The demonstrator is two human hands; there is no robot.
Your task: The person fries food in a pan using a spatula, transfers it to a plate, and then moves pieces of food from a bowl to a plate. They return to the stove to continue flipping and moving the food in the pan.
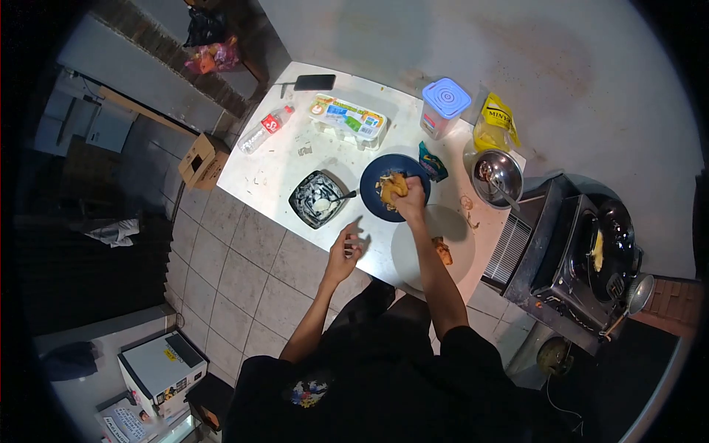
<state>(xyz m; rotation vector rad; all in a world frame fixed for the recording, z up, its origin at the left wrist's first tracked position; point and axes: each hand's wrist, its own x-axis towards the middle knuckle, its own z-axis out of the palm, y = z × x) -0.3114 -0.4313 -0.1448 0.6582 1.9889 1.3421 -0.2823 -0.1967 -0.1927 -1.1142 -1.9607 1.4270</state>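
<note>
My right hand [412, 198] reaches over the dark blue plate [369, 201] with its fingers closed on a golden, crumb-coated piece of food [391, 189]. Loose crumbs lie around that piece on the plate. My left hand [344, 251] hovers off the table's front edge, its fingers apart and holding nothing. Nearest to it is a black square bowl [298, 201] smeared with a white paste, with a dark-handled utensil [346, 196] leaning in it. Under my right forearm sits a wide pale plate [410, 258] with a reddish-brown piece of food [442, 251], partly hidden by the arm.
Along the back stand an egg carton [347, 119], a plastic bottle [266, 129], a phone [314, 82], a blue-lidded container [444, 107] and a yellow bag [496, 122]. A metal bowl [509, 173] is at the right corner. Beyond it, a pan [613, 251] sits on the stove.
</note>
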